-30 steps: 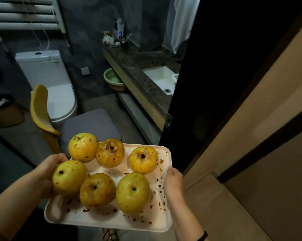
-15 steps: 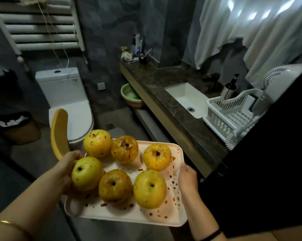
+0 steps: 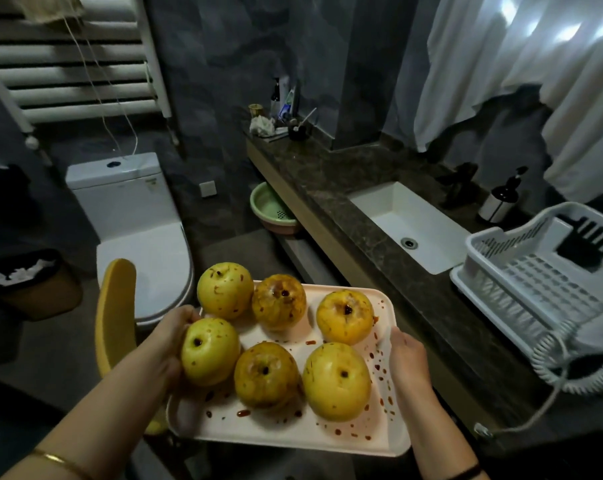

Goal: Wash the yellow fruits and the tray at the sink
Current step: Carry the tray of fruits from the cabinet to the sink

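— Six yellow fruits (image 3: 336, 381), where?

— All on the tray (image 3: 293, 441), two rows of three, some touching. Red-brown specks on the skins and on the tray's bare floor, thickest on its right side.

— And the tray?

— Up in the air in front of me, both hands on it. It sits beside the desk (image 3: 328, 181), on the floor side of its front edge, not over the sink (image 3: 428, 223). The sink is set into the desk, beyond and to the right of the tray (white, rectangular, drain showing).

— Left hand (image 3: 170, 337)?

— I see it clamped on the tray's left rim, fingers (image 3: 186, 311) curled over the edge, pressed against the near-left fruit. Gold bracelet (image 3: 57, 459) on that wrist.

— Right hand (image 3: 405, 355)?

— On the right rim, thumb on top of it. The other fingers go under the tray, hidden from my view, so I can't tell their curl. It does carry that side. Dark band (image 3: 466, 472) on the wrist.

— Rest, quick.

— White dish rack (image 3: 535, 271) on the desk right of the sink, coiled cord (image 3: 563, 362) in front of it. Dark faucet (image 3: 459, 181) and pump bottle (image 3: 501, 199) behind the sink. Green basin (image 3: 269, 209) on the shelf under the desk. Toilet (image 3: 137, 216) left, yellow chair back (image 3: 114, 313) before it, bin (image 3: 33, 285) far left.
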The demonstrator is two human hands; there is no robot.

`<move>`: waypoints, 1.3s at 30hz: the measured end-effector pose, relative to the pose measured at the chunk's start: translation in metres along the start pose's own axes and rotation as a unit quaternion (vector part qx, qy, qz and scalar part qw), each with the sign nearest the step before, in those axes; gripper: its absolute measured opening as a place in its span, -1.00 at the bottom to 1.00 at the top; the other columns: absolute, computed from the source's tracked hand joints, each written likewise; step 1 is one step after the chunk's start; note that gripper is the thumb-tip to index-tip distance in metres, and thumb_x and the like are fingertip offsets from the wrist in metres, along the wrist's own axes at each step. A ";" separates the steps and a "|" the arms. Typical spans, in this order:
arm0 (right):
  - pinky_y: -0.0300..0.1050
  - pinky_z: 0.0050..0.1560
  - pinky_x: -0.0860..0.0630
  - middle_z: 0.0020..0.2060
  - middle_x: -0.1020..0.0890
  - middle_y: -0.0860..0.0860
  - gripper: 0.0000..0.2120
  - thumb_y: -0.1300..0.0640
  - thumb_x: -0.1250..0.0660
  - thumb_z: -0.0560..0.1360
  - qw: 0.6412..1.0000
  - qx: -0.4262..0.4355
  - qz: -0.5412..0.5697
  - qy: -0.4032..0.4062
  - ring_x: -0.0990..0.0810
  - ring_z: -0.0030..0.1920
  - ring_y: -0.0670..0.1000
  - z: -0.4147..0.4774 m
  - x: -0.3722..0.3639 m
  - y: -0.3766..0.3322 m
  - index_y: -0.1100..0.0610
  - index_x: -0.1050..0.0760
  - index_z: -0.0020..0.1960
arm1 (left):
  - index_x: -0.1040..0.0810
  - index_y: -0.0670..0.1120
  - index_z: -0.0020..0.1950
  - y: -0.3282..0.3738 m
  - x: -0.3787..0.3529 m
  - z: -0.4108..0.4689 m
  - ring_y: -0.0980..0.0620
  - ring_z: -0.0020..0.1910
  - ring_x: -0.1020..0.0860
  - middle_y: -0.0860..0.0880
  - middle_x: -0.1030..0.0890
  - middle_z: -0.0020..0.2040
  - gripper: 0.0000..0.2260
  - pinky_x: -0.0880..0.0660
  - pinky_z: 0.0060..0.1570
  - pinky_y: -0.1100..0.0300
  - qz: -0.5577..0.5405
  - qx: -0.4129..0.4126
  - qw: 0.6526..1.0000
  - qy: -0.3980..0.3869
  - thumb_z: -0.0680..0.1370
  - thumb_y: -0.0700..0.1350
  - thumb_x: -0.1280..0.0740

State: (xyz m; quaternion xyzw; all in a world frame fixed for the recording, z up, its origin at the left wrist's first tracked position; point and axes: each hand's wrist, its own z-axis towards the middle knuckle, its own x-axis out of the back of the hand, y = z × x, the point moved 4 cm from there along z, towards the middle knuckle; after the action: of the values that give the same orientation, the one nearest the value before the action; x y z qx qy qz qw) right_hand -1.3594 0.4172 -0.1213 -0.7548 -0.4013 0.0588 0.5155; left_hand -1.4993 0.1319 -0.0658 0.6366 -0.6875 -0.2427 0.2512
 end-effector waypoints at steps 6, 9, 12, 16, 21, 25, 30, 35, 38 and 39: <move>-0.02 -0.15 -0.54 -0.19 -0.64 0.20 -0.65 0.07 -0.06 0.64 1.000 0.005 0.004 0.004 -0.64 -0.15 0.17 0.051 -0.018 -0.045 0.25 -0.54 -0.07 | -0.22 -0.08 -0.34 0.045 -0.024 0.037 -0.11 -0.40 -0.27 -0.13 -0.24 -0.37 -0.82 -0.28 -0.30 0.15 0.004 0.013 1.000 -0.003 0.46 -0.16 -0.14; -0.05 -0.19 -0.54 -0.24 -0.64 0.15 -0.67 0.08 -0.08 0.63 1.000 0.000 0.013 0.006 -0.62 -0.25 0.11 0.071 -0.027 -0.061 0.20 -0.53 -0.11 | -0.24 -0.09 -0.34 0.063 -0.034 0.047 -0.12 -0.41 -0.29 -0.13 -0.26 -0.39 -0.83 -0.30 -0.29 0.16 0.020 0.020 1.000 -0.005 0.45 -0.15 -0.14; 0.03 -0.11 -0.57 -0.22 -0.66 0.16 -0.70 0.08 -0.10 0.62 1.000 -0.011 0.018 0.003 -0.64 -0.21 0.14 0.087 -0.037 -0.067 0.19 -0.54 -0.10 | -0.25 -0.10 -0.33 0.079 -0.038 0.060 -0.13 -0.39 -0.31 -0.14 -0.28 -0.37 -0.83 -0.33 -0.27 0.15 0.014 0.025 1.000 -0.012 0.46 -0.14 -0.14; 0.03 -0.11 -0.58 -0.25 -0.66 0.15 -0.70 0.09 -0.10 0.63 0.999 -0.028 0.027 0.011 -0.65 -0.21 0.14 0.097 -0.047 -0.078 0.19 -0.54 -0.09 | -0.25 -0.12 -0.33 0.102 -0.046 0.073 -0.12 -0.39 -0.32 -0.15 -0.29 -0.36 -0.82 -0.33 -0.31 0.15 0.037 0.017 0.999 -0.012 0.48 -0.15 -0.13; 0.05 -0.02 -0.57 -0.15 -0.64 0.16 -0.71 0.08 -0.08 0.64 0.997 -0.048 0.043 0.050 -0.64 -0.11 0.13 0.111 -0.045 -0.088 0.18 -0.53 -0.03 | -0.23 -0.11 -0.35 0.128 -0.067 0.085 -0.13 -0.39 -0.33 -0.15 -0.33 -0.42 -0.82 -0.34 -0.33 0.14 0.072 0.016 0.997 -0.020 0.45 -0.15 -0.15; 0.07 0.05 -0.57 -0.11 -0.63 0.14 -0.72 0.07 -0.08 0.64 0.994 -0.048 0.055 0.082 -0.62 -0.08 0.10 0.128 -0.033 -0.098 0.12 -0.51 -0.08 | -0.22 -0.10 -0.39 0.149 -0.098 0.096 -0.07 -0.42 -0.30 -0.08 -0.30 -0.70 -0.75 -0.28 -0.38 0.16 0.089 -0.001 0.996 -0.032 0.49 -0.18 -0.15; 0.10 0.08 -0.56 -0.08 -0.63 0.17 -0.71 0.06 -0.07 0.63 0.993 -0.041 0.046 0.098 -0.62 -0.05 0.13 0.161 0.000 -0.110 0.16 -0.52 -0.05 | -0.28 -0.12 -0.35 0.161 -0.156 0.099 -0.09 -0.38 -0.34 -0.15 -0.39 -0.48 -0.77 -0.31 -0.35 0.13 0.099 0.023 0.993 -0.056 0.51 -0.14 -0.17; 0.02 -0.04 -0.50 -0.12 -0.58 0.16 -0.69 0.08 -0.03 0.65 0.993 -0.011 0.019 0.119 -0.57 -0.08 0.12 0.202 0.038 -0.121 0.16 -0.46 -0.14 | -0.30 -0.12 -0.31 0.160 -0.210 0.109 -0.14 -0.35 -0.37 -0.16 -0.36 -0.33 -0.82 -0.50 -0.44 0.06 0.100 0.056 0.991 -0.068 0.48 -0.12 -0.17; 0.09 0.07 -0.51 -0.06 -0.57 0.18 -0.68 0.08 -0.02 0.64 0.991 -0.007 0.008 0.135 -0.55 0.00 0.17 0.218 0.053 -0.127 0.23 -0.48 -0.01 | -0.28 -0.11 -0.31 0.165 -0.239 0.114 -0.14 -0.35 -0.36 -0.15 -0.35 -0.32 -0.81 -0.51 -0.56 0.01 0.129 0.064 0.986 -0.082 0.50 -0.12 -0.15; 0.11 0.11 -0.50 -0.02 -0.57 0.17 -0.68 0.07 -0.02 0.64 0.990 -0.008 0.010 0.137 -0.54 0.03 0.18 0.223 0.056 -0.128 0.23 -0.48 0.04 | -0.27 -0.12 -0.32 0.166 -0.247 0.115 -0.14 -0.36 -0.34 -0.16 -0.34 -0.33 -0.80 -0.48 -0.63 0.00 0.138 0.064 0.984 -0.089 0.51 -0.13 -0.13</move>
State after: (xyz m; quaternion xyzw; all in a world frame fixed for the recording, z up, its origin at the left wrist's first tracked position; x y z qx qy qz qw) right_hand -1.5031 0.6362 -0.1002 -0.7637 -0.3201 -0.0436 0.5589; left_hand -1.6840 0.3916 -0.0537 0.5263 -0.8023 -0.2174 0.1789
